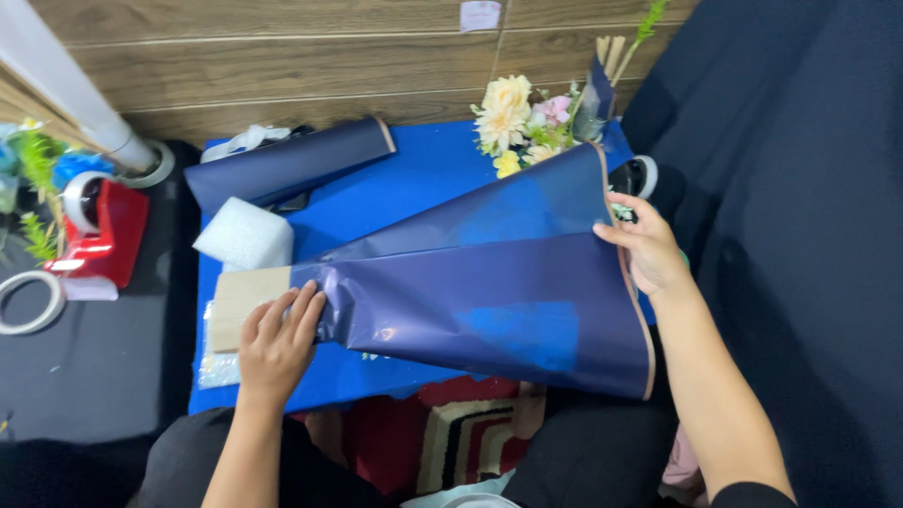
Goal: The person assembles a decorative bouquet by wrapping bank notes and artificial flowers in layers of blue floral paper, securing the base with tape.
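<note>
A navy translucent wrapping sheet (489, 301) with a pale edge lies folded into a cone on a blue table (423, 179). My left hand (277, 343) presses flat on the narrow end, over a brown paper piece (240, 301). The wide end's upper edge is pinched by my right hand (649, 249). A bunch of cream, pink and yellow flowers (522, 118) sticks out beyond the sheet at the far side.
A rolled navy sheet (292, 165) and a white foam block (246, 235) lie at the table's left. A red tape dispenser (99, 230) and a tape ring (28, 303) sit on the dark surface at left. A patterned rug (442, 442) shows below.
</note>
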